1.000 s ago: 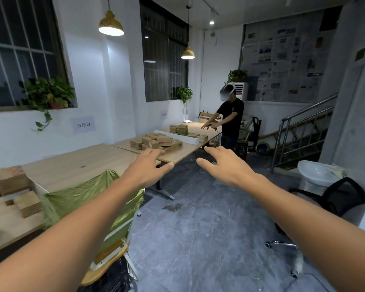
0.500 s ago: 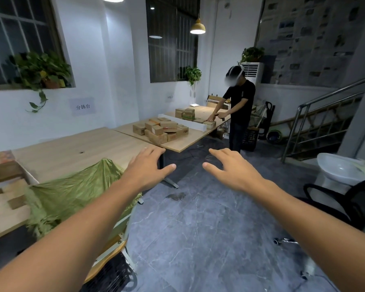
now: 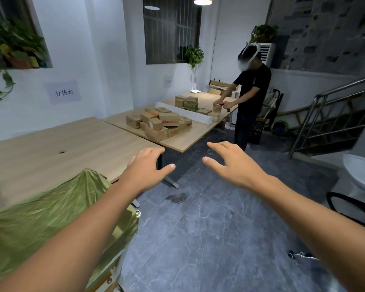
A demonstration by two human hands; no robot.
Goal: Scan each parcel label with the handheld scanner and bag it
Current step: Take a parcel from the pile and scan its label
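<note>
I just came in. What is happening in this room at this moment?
The person wearing the camera holds the left hand and the right hand out in front, both open and holding nothing; there is no scanner in them. A green bag sits low on the left. Cardboard parcels lie piled on a wooden table ahead. Farther back, a second person in a black shirt handles a small box.
</note>
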